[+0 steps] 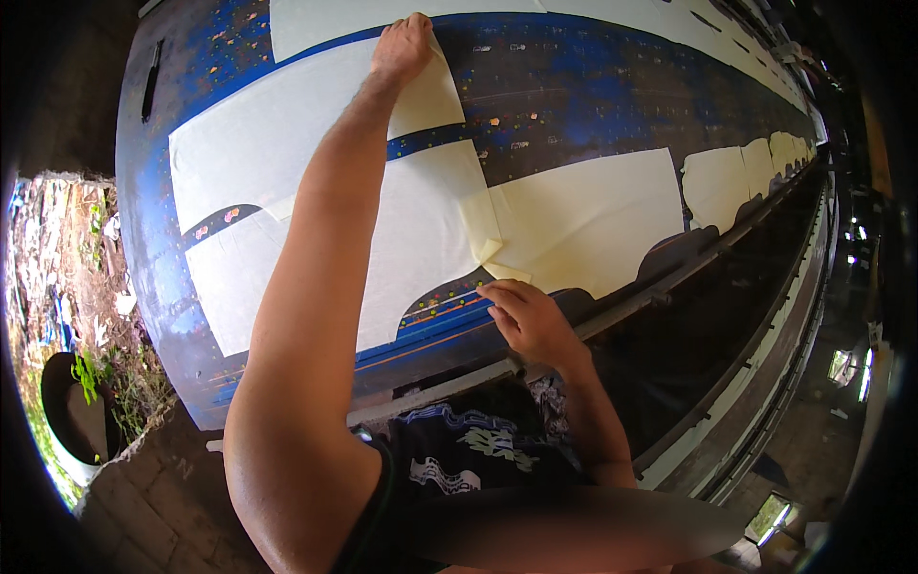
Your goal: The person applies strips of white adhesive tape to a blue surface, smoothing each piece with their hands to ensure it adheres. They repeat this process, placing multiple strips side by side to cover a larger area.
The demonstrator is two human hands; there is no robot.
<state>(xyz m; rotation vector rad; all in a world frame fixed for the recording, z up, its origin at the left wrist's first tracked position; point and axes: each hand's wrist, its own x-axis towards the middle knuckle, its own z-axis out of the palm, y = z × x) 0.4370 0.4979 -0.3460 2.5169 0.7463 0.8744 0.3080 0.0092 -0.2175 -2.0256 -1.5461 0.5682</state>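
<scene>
My left hand [404, 48] reaches to the far corner of a white thin sheet [253, 134], its fingers closed on that corner. My right hand [512, 316] is lower right, fingers apart, the index fingertip beside the creased, folded-over edge of a nearer white sheet [430, 220]. A cream sheet [602, 210] lies to the right of that fold, overlapping or touching it. The sheets rest on a long, speckled blue and dark work surface [564, 86]. My left forearm crosses over both left sheets and hides part of them.
More sheets [717, 187] run in a row rightward. Another sheet [325, 21] lies at the far side. A slim black object [150, 81] rests top left. A metal rail [650, 298] follows the near edge. At far left are debris, plants and a black basin [72, 407].
</scene>
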